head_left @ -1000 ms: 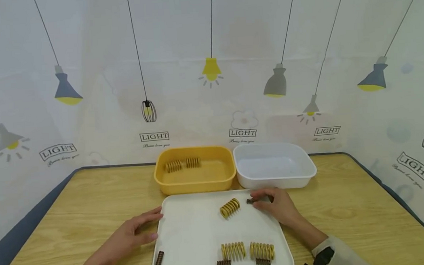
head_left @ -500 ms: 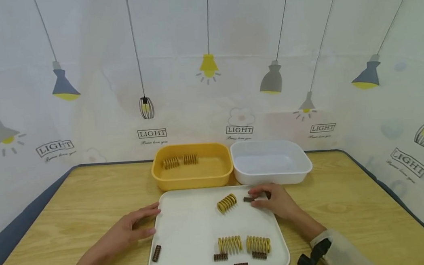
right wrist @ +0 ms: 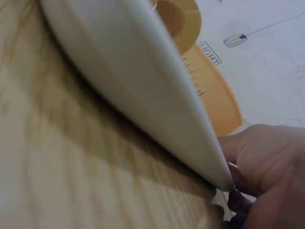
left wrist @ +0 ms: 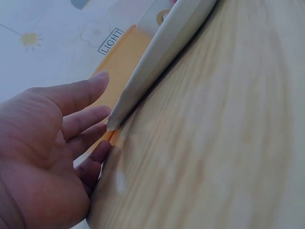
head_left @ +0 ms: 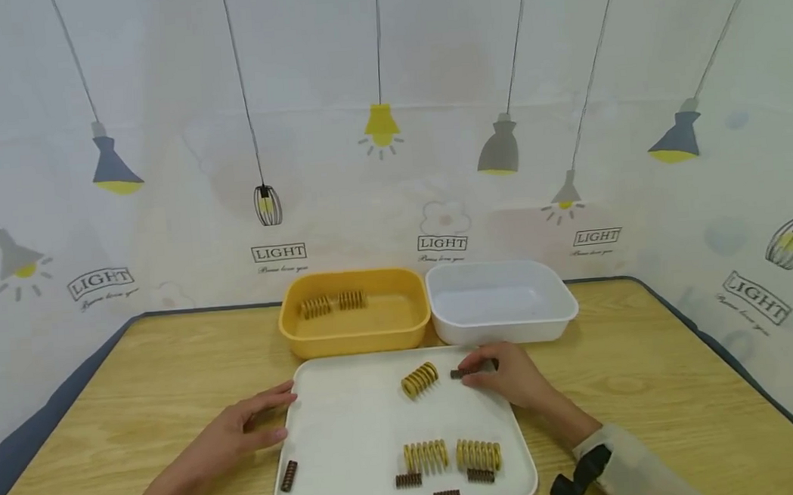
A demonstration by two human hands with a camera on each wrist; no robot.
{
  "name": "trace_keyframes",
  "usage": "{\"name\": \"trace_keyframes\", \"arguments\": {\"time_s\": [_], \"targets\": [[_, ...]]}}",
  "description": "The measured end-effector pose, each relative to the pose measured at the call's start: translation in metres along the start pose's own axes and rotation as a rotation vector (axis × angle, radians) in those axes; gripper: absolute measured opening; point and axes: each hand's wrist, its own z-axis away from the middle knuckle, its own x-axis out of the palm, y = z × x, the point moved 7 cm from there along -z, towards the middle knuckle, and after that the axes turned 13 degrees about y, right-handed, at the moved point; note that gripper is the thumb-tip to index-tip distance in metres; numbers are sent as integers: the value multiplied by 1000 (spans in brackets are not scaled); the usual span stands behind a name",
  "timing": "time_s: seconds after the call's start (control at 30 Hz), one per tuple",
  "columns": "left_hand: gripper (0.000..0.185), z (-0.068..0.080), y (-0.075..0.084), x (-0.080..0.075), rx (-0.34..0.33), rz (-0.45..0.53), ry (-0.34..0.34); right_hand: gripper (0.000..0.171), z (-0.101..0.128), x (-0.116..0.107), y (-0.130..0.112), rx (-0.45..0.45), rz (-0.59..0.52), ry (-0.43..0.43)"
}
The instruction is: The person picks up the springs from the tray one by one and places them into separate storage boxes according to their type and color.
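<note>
My L hand (head_left: 227, 432) stands w/ thumb & fingers apart, fingertips at L rim of white rectangular plastic tray (head_left: 353, 432). My R hand (head_left: 513, 376) has thumb & fingertips set about R end of small dark-brown metal coil spring (head_left: 455, 374), nr tray's far R corner; can't tell if clamped. Large gold metal coil spring (head_left: 420, 381) lies just L of it; yellow rectangular plastic bin (head_left: 355, 345) beyond tray.

Tray (head_left: 353, 432) on table (head_left: 139, 384), springs (head_left: 421, 381) on tray, left bin (head_left: 355, 343) behind tray, two springs (head_left: 352, 300) inside, right bin (head_left: 504, 332) alongside
</note>
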Motion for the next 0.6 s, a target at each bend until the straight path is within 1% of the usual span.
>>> {"name": "trace_keyframes", "arguments": {"time_s": [0.13,0.17,0.33,0.47,0.6], "targets": [[48,-1,-3,1,-41,5,4,13,-1,-1,0,-24,-8,-35],[48,-1,-4,2,-53,16,4,12,-1,-1,0,-15,-8,-45],[48,-1,-3,2,-48,26,1,13,-3,-2,3,-1,4,-76],[47,-1,-3,2,-38,0,3,13,-4,-6,4,-8,35,-63],[48,0,-4,0,-39,-33,25,11,-5,-10,0,-16,12,-51]]}}
